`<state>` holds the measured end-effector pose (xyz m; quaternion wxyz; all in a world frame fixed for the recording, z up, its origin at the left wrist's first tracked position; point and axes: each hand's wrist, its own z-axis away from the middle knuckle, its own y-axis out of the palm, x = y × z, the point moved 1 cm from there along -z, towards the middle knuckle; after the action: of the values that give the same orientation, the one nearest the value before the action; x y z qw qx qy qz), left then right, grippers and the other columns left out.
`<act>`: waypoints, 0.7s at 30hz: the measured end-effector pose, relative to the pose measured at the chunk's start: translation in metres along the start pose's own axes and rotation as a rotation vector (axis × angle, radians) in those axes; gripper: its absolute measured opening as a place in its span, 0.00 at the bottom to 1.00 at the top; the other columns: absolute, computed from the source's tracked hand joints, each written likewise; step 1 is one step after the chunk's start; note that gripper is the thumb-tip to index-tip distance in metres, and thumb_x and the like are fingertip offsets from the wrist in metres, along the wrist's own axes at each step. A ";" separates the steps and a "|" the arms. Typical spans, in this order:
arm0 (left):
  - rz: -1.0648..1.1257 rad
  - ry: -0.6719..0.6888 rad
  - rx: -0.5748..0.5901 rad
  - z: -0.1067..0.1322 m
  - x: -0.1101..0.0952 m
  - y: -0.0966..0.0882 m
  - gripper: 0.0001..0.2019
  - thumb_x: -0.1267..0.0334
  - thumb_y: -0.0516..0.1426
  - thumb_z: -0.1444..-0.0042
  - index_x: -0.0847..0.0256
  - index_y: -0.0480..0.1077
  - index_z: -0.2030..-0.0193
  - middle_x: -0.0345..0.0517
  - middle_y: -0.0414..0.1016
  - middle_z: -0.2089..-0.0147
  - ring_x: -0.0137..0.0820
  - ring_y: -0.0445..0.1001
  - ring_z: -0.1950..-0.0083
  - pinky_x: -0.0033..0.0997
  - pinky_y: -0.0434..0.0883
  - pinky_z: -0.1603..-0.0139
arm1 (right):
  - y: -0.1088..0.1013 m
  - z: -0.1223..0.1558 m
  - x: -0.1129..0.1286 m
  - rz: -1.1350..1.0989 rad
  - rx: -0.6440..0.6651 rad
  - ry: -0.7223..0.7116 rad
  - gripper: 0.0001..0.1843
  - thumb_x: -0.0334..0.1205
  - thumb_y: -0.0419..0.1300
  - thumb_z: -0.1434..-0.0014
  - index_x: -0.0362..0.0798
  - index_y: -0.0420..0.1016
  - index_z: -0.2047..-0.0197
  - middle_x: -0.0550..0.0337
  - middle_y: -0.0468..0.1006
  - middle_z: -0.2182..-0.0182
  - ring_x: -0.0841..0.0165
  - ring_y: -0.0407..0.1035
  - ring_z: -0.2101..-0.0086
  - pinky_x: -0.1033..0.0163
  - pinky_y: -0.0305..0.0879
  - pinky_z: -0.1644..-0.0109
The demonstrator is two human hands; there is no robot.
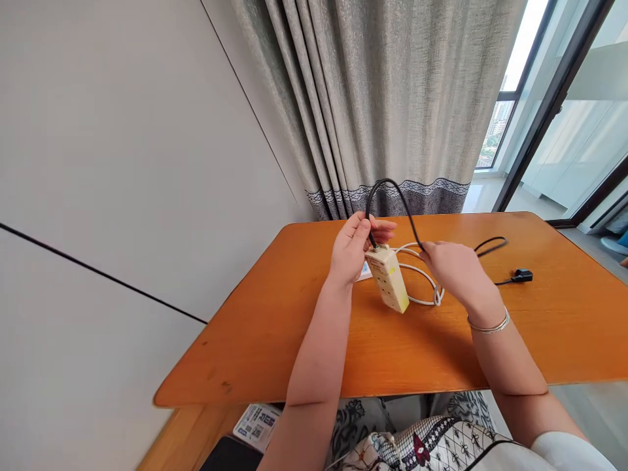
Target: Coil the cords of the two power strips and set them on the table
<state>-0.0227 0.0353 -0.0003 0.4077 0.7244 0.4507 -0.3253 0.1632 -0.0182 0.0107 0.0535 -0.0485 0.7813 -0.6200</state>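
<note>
My left hand [354, 245] pinches a black cable [387, 180] close to where it enters a cream-coloured power strip [388, 280]. The strip hangs tilted below that hand, its socket face toward me and yellow stains on its edges. From there the cable arches up and over to my right hand [454, 268], whose fingers are closed round it. Past the right hand the cable runs on to a black plug [523, 275] lying on the table. Behind the strip lies a looped white cable [436, 297], and part of a white block [364, 271] shows beside my left wrist.
An orange-brown wooden table [275, 340] with rounded corners spans the view. A grey curtain [407, 98] hangs beyond its far edge, a pale wall [122, 163] stands left. Below the near edge lie a white labelled box [258, 424] and a dark object [230, 454].
</note>
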 end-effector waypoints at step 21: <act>-0.022 -0.208 0.431 0.018 0.007 0.028 0.24 0.41 0.62 0.46 0.61 0.64 0.71 0.36 0.63 0.76 0.23 0.61 0.78 0.26 0.60 0.77 | -0.008 0.001 -0.012 -0.531 -0.651 -0.490 0.21 0.59 0.60 0.37 0.48 0.77 0.58 0.61 0.73 0.74 0.70 0.63 0.73 0.63 0.58 0.66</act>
<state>0.0037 0.0150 -0.0055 0.2840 0.7524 0.3345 -0.4913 0.1748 -0.0191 0.0187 0.0577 -0.4051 0.8596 -0.3062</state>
